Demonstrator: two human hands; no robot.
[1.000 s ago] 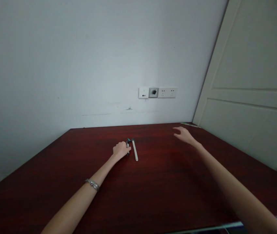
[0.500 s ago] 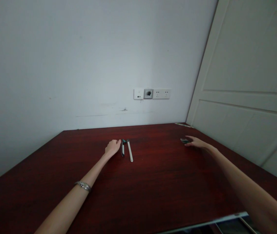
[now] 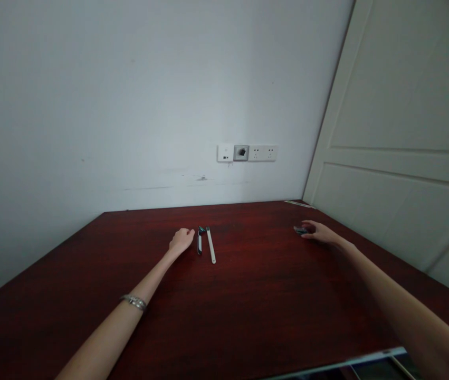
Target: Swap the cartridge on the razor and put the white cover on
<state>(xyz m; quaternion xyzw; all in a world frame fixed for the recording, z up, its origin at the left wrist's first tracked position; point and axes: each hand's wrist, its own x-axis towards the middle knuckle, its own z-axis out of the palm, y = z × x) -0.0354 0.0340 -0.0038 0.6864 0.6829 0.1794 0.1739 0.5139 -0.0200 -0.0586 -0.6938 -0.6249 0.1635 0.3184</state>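
Note:
A razor (image 3: pixel 199 243) with a dark green head lies on the dark red table. Just right of it is a thin white toothbrush-like stick (image 3: pixel 211 246) with a dark tip and a hole at its near end. My left hand (image 3: pixel 182 240) rests left of the razor, fingers curled in, with nothing visible in them. Over on the right, the thumb and fingers of my right hand (image 3: pixel 319 233) close around the edge of a small clear-and-dark item (image 3: pixel 299 230), too small to name, at table level.
The dark red table (image 3: pixel 224 306) meets a white wall with sockets (image 3: pixel 263 153) at the back. A pale panelled door (image 3: pixel 402 158) borders the right side. A flat strip (image 3: pixel 299 203) lies in the far right corner. Below the near right edge, an opening shows things inside.
My right hand's thumb and fingers have closed in on the small clear-and-dark item. My left hand has shifted slightly left, away from the razor. The razor and white stick stay put.

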